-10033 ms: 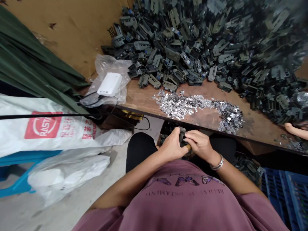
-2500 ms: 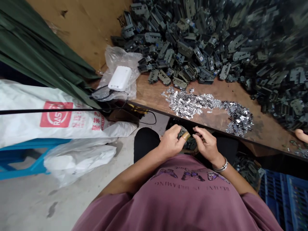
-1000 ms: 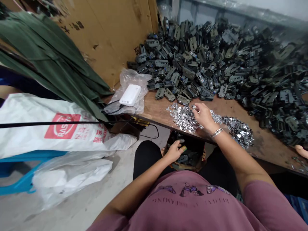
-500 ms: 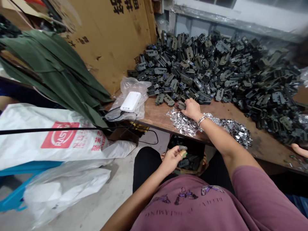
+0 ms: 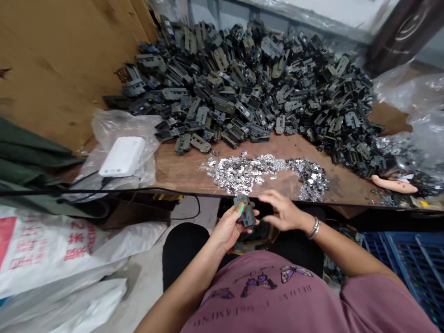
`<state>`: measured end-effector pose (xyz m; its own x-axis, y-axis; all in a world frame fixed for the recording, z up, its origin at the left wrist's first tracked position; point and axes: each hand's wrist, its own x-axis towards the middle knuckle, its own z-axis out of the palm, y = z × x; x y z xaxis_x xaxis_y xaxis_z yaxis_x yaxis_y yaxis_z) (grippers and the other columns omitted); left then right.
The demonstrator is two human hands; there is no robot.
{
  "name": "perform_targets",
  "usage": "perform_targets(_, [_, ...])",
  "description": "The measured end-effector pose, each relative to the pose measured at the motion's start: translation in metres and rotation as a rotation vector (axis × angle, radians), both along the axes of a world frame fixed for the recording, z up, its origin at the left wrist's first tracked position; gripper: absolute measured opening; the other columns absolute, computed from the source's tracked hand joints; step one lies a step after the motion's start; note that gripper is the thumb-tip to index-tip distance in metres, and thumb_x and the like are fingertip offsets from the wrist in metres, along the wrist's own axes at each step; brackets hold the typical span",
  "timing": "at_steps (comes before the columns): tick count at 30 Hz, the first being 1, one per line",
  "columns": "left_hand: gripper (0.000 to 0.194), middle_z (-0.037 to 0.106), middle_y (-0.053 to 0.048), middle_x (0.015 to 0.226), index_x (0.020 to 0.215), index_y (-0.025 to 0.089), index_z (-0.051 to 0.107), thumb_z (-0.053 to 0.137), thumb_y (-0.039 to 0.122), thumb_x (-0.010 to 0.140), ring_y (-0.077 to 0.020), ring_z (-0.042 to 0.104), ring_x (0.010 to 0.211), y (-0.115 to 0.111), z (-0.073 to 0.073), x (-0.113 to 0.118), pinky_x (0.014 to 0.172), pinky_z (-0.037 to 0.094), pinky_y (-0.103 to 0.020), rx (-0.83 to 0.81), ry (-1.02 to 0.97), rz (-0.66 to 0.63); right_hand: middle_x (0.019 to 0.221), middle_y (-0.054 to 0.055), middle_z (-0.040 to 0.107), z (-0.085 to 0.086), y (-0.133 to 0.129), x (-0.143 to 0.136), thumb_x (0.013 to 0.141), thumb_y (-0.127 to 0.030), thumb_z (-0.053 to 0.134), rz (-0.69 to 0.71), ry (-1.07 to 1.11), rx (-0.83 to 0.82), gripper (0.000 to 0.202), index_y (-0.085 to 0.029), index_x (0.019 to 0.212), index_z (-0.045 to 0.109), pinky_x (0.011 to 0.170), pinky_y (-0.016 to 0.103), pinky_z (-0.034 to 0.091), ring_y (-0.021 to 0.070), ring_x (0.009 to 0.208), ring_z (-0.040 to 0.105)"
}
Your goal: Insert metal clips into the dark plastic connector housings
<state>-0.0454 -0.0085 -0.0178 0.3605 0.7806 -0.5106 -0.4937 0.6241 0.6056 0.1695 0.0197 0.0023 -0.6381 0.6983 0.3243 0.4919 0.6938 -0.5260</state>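
My left hand (image 5: 227, 229) is closed around a dark grey slotted housing (image 5: 248, 216) in front of the bench edge. A tan wrap with a green patch (image 5: 241, 207) shows at its thumb. Just to the right, my right hand (image 5: 282, 210) has its fingers apart and holds nothing. Past both hands, a heap of small shiny metal clips (image 5: 239, 173) lies along the front of the wooden bench (image 5: 180, 171). Behind it rises a large pile of similar grey housings (image 5: 222, 92).
A white power bank (image 5: 123, 156) with a cable lies on clear plastic at left, by a cardboard sheet (image 5: 52, 60). At right are a finger-like object (image 5: 394, 184) of unclear kind, plastic bags (image 5: 426, 120) and a blue crate (image 5: 412, 259). White sacks (image 5: 41, 245) stand at lower left.
My right hand has come back from the edge of the pile toward my left hand and opened. A grey housing is now in my left hand. The view has turned to the right.
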Motion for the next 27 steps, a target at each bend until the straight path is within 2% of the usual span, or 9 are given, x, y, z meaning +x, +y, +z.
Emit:
perform_targets(3, [0.049,0.075,-0.012,0.097,0.098,0.016,0.058,0.083,0.044,0.067,-0.0230,0.073,0.071,-0.002,0.005,0.008,0.047,0.053,-0.025,0.012,0.013,0.009,0.103,0.009,0.063,0.002,0.037,0.040,0.092,-0.021,0.049,-0.383,-0.093,0.001,0.024,-0.019,0.110,0.065,0.088,0.037,0.051,0.0210,0.097,0.060])
perform_targets(5, [0.047,0.074,-0.012,0.103,0.098,0.015,0.060,0.086,0.036,0.065,-0.0243,0.074,0.083,-0.002,0.010,0.014,0.057,0.057,-0.027,0.039,0.025,0.009,0.100,0.011,0.063,0.001,0.066,0.056,0.091,-0.018,0.047,-0.613,-0.312,-0.013,0.026,-0.017,0.107,0.068,0.087,0.035,0.049,0.0222,0.095,0.061])
perform_targets(8, [0.048,0.074,-0.011,0.097,0.095,0.012,0.067,0.089,0.035,0.060,-0.0243,0.073,0.091,-0.004,0.016,0.019,0.068,0.057,-0.027,0.071,0.069,0.001,0.102,0.013,0.065,0.001,0.094,0.063,0.091,-0.018,0.047,-0.731,-0.608,-0.072,0.026,-0.017,0.101,0.070,0.082,0.031,0.046,0.0229,0.095,0.061])
perform_targets(10, [0.050,0.074,-0.009,0.089,0.092,0.012,0.068,0.090,0.039,0.055,-0.0223,0.072,0.086,-0.004,0.017,0.018,0.069,0.056,-0.027,0.091,0.124,0.020,0.101,0.013,0.067,0.003,0.097,0.060,0.090,-0.019,0.048,-0.724,-0.670,-0.081,0.023,-0.016,0.094,0.070,0.078,0.029,0.045,0.0222,0.092,0.062])
perform_targets(12, [0.050,0.073,-0.006,0.082,0.086,0.013,0.067,0.090,0.041,0.053,-0.0191,0.069,0.077,-0.004,0.016,0.015,0.067,0.054,-0.027,0.139,0.214,0.060,0.096,0.011,0.069,0.006,0.088,0.055,0.087,-0.019,0.050,-0.696,-0.616,-0.076,0.018,-0.016,0.090,0.068,0.073,0.028,0.043,0.0210,0.085,0.062])
perform_targets(16, [0.042,0.068,0.000,0.077,0.082,0.016,0.061,0.088,0.034,0.055,-0.0142,0.061,0.072,-0.004,0.016,0.013,0.071,0.050,-0.026,0.329,0.425,0.084,0.069,0.001,0.063,0.012,0.048,0.032,0.080,-0.016,0.052,-0.535,-0.230,-0.186,0.009,-0.018,0.074,0.060,0.059,0.024,0.041,0.0145,0.062,0.057])
perform_targets(19, [0.039,0.065,0.001,0.077,0.083,0.018,0.059,0.085,0.030,0.058,-0.0136,0.058,0.072,-0.005,0.017,0.015,0.072,0.049,-0.026,0.438,0.517,0.062,0.061,-0.003,0.057,0.020,0.015,0.007,0.081,-0.016,0.053,-0.344,0.022,-0.244,0.011,-0.019,0.071,0.056,0.053,0.021,0.040,0.0106,0.055,0.052])
perform_targets(24, [0.034,0.068,-0.002,0.089,0.095,0.019,0.061,0.079,0.027,0.067,-0.0159,0.061,0.080,-0.010,0.016,0.015,0.078,0.048,-0.028,0.593,0.577,0.025,0.066,0.001,0.063,0.033,-0.010,-0.016,0.085,-0.010,0.054,-0.137,-0.088,-0.078,0.017,-0.019,0.076,0.065,0.059,0.023,0.045,0.0119,0.060,0.057])
perform_targets(27, [0.033,0.069,-0.004,0.093,0.099,0.019,0.063,0.077,0.024,0.069,-0.0173,0.063,0.085,-0.013,0.015,0.009,0.083,0.048,-0.030,0.633,0.574,0.016,0.071,0.000,0.069,0.036,-0.009,-0.012,0.090,-0.014,0.054,-0.064,-0.071,-0.105,0.020,-0.022,0.080,0.070,0.062,0.024,0.051,0.0128,0.065,0.064])
